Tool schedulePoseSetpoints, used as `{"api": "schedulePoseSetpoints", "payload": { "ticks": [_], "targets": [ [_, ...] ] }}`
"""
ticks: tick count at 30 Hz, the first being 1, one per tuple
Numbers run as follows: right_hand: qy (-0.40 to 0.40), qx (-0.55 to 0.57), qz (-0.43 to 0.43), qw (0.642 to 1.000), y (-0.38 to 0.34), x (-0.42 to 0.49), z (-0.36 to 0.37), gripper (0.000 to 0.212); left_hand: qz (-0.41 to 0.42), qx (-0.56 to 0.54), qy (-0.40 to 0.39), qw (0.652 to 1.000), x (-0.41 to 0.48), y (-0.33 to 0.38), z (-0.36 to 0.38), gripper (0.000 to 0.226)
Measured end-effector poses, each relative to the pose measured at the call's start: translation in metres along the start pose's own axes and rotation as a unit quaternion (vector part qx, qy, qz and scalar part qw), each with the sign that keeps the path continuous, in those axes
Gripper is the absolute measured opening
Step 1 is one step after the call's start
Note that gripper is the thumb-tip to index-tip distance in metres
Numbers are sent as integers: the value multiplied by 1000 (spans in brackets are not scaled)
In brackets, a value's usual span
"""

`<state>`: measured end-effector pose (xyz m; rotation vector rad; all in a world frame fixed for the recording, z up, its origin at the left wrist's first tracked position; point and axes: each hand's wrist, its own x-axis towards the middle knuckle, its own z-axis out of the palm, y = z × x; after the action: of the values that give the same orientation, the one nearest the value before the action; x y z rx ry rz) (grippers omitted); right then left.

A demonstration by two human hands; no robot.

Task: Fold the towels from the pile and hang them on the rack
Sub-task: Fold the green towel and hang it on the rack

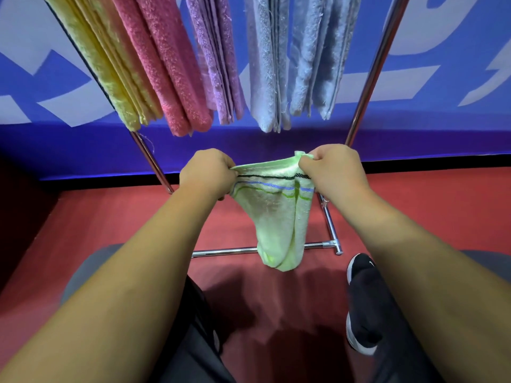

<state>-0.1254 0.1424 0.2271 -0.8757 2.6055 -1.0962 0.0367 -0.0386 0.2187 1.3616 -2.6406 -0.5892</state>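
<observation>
the green towel (pixel 279 217) hangs in the air in front of the person, below the other towels and above the red floor (pixel 116 217). it has thin black, blue and green lines near its top edge. its lower part droops down in a soft fold. the left hand (pixel 206 172) holds the top left corner, with its fingers shut tight on the cloth. the right hand (pixel 331 167) holds the top right corner the same way, fingers pinched on it. the top edge runs between the two hands. behind it stands the shiny metal rack (pixel 367 78). on the rack hang a yellow towel (pixel 110 78), a pink towel (pixel 168 73), a purple towel (pixel 218 64) and two pale blue towels (pixel 262 73). a black shoe (pixel 359 275) is on the floor at the right.
</observation>
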Motion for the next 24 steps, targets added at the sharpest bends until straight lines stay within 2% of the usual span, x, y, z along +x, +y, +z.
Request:
{"api": "schedulePoseSetpoints", "payload": {
  "ticks": [3,5,7,9,11,14,18,20,24],
  "targets": [
    [4,-4,-22,1000,0,0,3,30,-32,-124,-20,992,2,2,1,25],
    [-24,-6,-62,998,-3,-2,1,24,-22,-153,4,988,6,2,2,20],
    [-159,36,-118,979,-8,-7,-3,13,-22,-181,21,983,8,4,0,15],
    [-344,72,-135,926,-12,-16,-6,8,-30,-262,2,965,11,7,-2,19],
    [-423,42,-155,892,-10,-20,-5,11,-19,-306,2,952,12,9,-2,20],
    [-410,-8,-194,891,-7,-20,-2,17,63,-279,-13,958,9,11,3,10],
    [-322,-26,-212,922,-5,-16,1,22,137,-259,-62,954,7,12,8,29],
    [-262,-2,-192,946,-3,-14,2,18,148,-270,-88,947,8,12,12,38],
    [-184,39,-148,971,-1,-8,2,15,154,-281,-125,939,6,16,15,33]
  ]
}}
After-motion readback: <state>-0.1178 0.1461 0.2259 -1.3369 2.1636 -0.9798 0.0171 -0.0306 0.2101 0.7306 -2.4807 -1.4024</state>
